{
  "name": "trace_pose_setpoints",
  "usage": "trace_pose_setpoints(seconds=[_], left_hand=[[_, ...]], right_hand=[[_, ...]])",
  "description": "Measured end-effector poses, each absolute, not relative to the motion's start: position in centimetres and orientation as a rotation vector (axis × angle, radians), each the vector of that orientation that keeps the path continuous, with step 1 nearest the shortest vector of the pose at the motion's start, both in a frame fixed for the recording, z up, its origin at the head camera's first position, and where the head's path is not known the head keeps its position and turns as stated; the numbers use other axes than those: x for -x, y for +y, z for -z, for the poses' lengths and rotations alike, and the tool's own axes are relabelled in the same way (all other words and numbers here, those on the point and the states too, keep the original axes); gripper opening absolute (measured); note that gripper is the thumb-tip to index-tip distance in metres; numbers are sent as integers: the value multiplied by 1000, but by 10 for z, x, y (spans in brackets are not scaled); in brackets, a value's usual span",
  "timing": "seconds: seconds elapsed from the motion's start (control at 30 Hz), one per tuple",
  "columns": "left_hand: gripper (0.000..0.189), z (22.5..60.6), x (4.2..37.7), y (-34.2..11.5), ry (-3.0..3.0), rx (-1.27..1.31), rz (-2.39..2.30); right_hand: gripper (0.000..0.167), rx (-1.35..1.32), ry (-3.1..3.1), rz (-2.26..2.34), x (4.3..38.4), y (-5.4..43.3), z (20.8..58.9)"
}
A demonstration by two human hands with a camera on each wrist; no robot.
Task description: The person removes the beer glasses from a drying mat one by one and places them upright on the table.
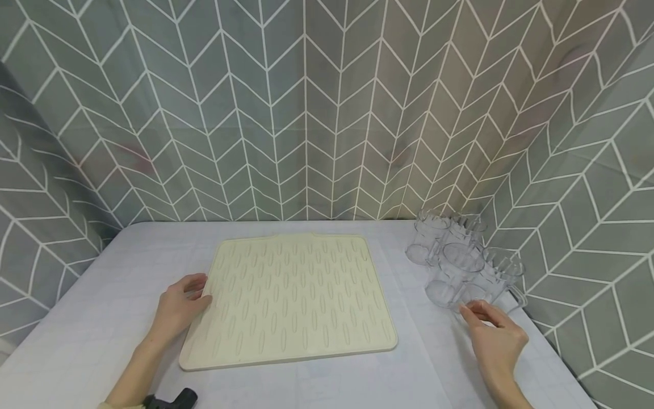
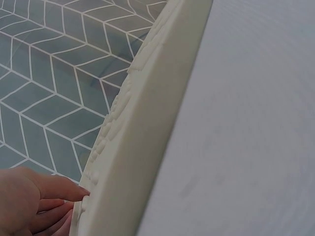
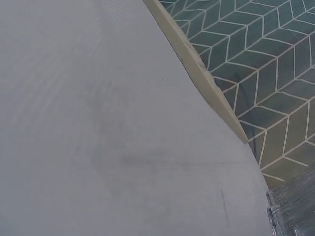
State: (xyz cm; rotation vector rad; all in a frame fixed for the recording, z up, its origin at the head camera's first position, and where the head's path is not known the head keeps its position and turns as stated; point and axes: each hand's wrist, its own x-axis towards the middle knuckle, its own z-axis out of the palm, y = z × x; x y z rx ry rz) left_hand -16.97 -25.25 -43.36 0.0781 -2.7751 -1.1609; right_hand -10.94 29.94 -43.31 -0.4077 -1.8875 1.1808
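A cream draining mat (image 1: pixel 301 301) with rows of raised oval ridges lies flat on the table. At its left edge rests my left hand (image 1: pixel 179 304), fingers loosely bent and thumb extended towards the mat. The left wrist view shows a fingertip of this hand (image 2: pixel 44 201) touching the mat's edge (image 2: pixel 142 123). My right hand (image 1: pixel 495 338) is just in front of several clear glass mugs (image 1: pixel 462 258), fingers loosely curved. Its fingertips overlap the nearest mug's outline; whether they touch it is unclear. The right wrist view does not show this hand, only mugs (image 3: pixel 295 211) at the lower right.
A white cloth (image 1: pixel 327 380) covers the table. Grey curtains (image 1: pixel 327 113) with white chevron lines rise behind and along both sides, with the mugs close to the right one. A black strap (image 1: pixel 171 400) is on my left wrist.
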Motion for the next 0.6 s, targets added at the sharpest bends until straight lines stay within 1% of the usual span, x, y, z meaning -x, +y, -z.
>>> trace_pose_setpoints(seconds=[0.6], left_hand=[[58, 431, 169, -252, -2795, -97, 1169]], right_hand=[[10, 457, -1895, -1182, 111, 304, 432]])
